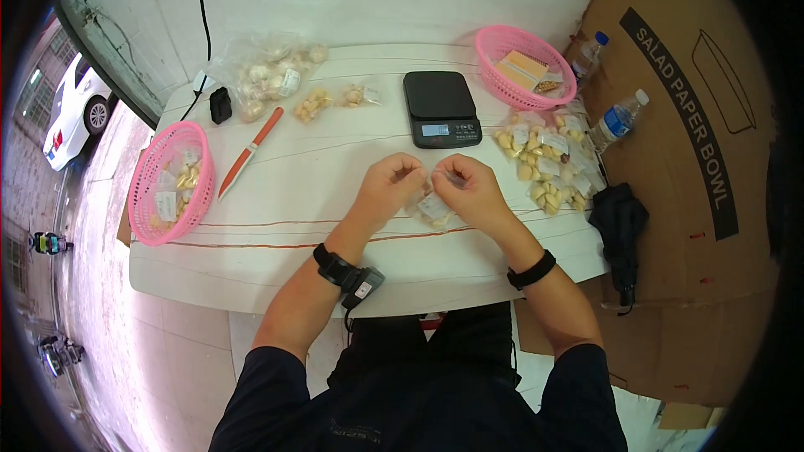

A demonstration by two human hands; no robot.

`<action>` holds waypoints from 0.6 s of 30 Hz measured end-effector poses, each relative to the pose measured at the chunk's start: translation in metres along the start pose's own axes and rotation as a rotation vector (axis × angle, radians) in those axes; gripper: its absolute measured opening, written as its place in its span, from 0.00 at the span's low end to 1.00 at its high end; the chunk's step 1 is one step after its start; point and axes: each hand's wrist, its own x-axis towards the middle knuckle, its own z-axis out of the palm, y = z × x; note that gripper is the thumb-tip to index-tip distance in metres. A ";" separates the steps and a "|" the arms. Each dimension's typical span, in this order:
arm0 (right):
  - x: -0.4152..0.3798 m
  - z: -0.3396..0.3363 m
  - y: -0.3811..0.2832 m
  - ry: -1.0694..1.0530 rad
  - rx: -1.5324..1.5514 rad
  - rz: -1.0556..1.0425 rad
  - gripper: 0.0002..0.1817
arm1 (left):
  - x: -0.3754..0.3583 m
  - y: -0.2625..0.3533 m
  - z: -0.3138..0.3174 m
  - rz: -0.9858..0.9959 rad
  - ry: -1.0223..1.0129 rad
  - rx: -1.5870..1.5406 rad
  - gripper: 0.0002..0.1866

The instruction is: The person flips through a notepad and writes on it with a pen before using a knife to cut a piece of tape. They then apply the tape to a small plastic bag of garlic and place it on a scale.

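Note:
Near the middle of the table, both hands meet over a small clear plastic bag (pixel 433 208) with a white label. My left hand (pixel 394 186) pinches the bag's top edge from the left. My right hand (pixel 466 188) has its fingers closed on the same edge from the right. The bag hangs low between them, close to the tabletop; its contents are hard to make out. Just beyond the hands stands a black digital scale (pixel 441 109) with a lit display and nothing on its plate.
On the white table (pixel 335 151) are a pink basket (pixel 205 197) of bags, an orange-handled knife (pixel 251 153), a large bag of garlic (pixel 272 75), small bags (pixel 314 105), piled clove bags (pixel 548 159), a second pink basket (pixel 511 96), bottles (pixel 618 121) and a black umbrella (pixel 618 226).

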 end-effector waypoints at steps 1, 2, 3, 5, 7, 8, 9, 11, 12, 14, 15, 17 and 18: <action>0.000 0.000 0.000 0.017 -0.004 0.006 0.08 | 0.000 0.001 0.000 -0.001 0.003 0.008 0.05; 0.001 0.000 0.000 0.018 -0.004 0.006 0.08 | 0.000 0.001 0.000 -0.001 0.003 0.008 0.05; 0.002 -0.001 0.000 0.012 -0.007 -0.001 0.09 | 0.000 0.000 0.000 -0.007 -0.005 0.018 0.05; 0.003 -0.002 0.003 0.006 -0.011 -0.008 0.09 | 0.000 -0.002 0.000 -0.012 -0.012 0.027 0.05; 0.004 -0.002 0.007 -0.018 -0.071 -0.027 0.09 | 0.000 -0.002 0.001 0.032 -0.023 -0.026 0.05; 0.004 -0.001 0.008 -0.016 -0.071 -0.028 0.09 | 0.000 -0.002 0.001 0.032 -0.025 -0.025 0.05; 0.003 0.002 0.008 0.002 -0.033 -0.034 0.10 | -0.001 -0.001 0.001 0.029 -0.016 -0.007 0.05; 0.002 0.002 0.009 0.022 0.004 -0.042 0.10 | -0.001 0.000 0.002 0.027 -0.008 0.011 0.05; 0.002 0.000 0.010 0.029 -0.025 -0.031 0.10 | 0.000 0.000 0.002 0.023 0.012 0.002 0.06; 0.002 -0.004 0.009 0.036 -0.052 -0.023 0.10 | 0.000 0.001 0.001 0.022 0.033 -0.006 0.06; 0.001 -0.007 0.004 0.008 -0.036 0.054 0.10 | 0.001 0.001 0.000 0.016 0.054 0.006 0.06; 0.001 -0.007 0.006 -0.018 -0.022 0.134 0.10 | 0.001 0.001 0.000 0.008 0.072 0.014 0.06; 0.002 -0.003 0.010 0.003 -0.004 0.044 0.09 | 0.001 0.002 0.002 0.003 0.074 -0.018 0.06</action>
